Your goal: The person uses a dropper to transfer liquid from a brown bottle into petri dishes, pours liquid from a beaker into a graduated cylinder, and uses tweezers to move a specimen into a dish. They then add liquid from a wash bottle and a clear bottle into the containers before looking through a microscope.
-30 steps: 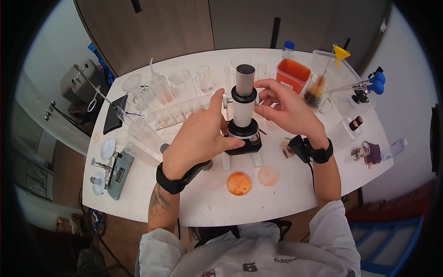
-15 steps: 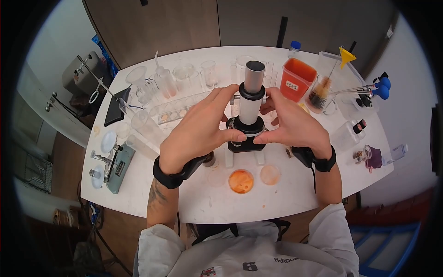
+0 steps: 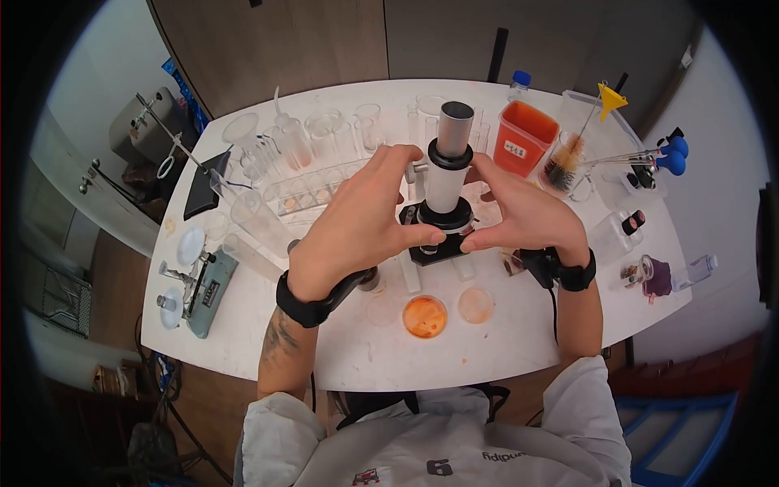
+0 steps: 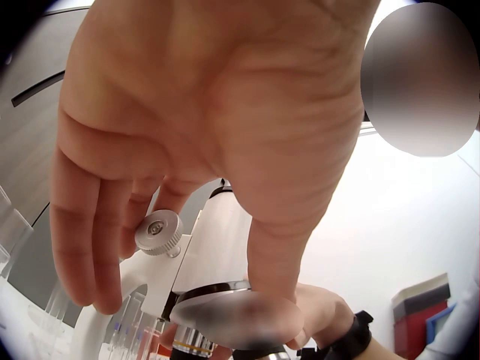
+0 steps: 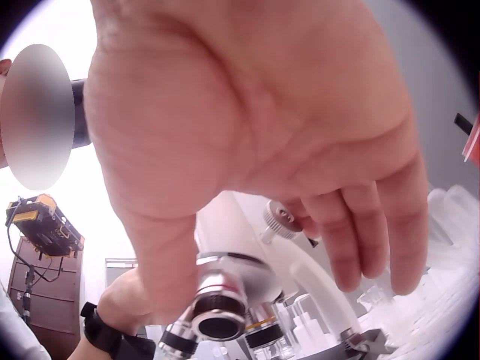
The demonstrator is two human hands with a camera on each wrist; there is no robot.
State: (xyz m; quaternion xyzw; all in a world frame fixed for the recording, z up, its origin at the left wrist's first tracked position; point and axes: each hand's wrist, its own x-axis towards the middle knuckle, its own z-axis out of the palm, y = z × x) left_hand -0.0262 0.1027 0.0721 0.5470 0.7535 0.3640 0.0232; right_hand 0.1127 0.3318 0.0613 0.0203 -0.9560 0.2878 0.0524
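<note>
A white-and-black microscope [image 3: 445, 191] stands upright between the hands. My left hand [image 3: 353, 219] curls round its left side, with fingers by the focus knob and the thumb at the revolving nosepiece. From the other side my right hand [image 3: 531, 211] grips it, thumb low at the front and fingers behind. The left wrist view shows the ridged knob [image 4: 159, 231] beside the left fingers and the thumb against the nosepiece. In the right wrist view, another knob [image 5: 283, 219] touches a right finger, and objective lenses [image 5: 219, 315] show below the thumb. The fingertips behind the tube are partly hidden.
Petri dishes [image 3: 424, 316] lie in front of the microscope. Glassware and a tube rack [image 3: 304, 199] stand behind left, a balance [image 3: 213, 294] at left. An orange-red container [image 3: 523, 138], a brush in a beaker [image 3: 561, 166] and bottles [image 3: 617, 231] are on the right.
My right hand has come from the knob to grip lower, its thumb now at the front. The microscope has turned slightly and shifted a little right in view.
</note>
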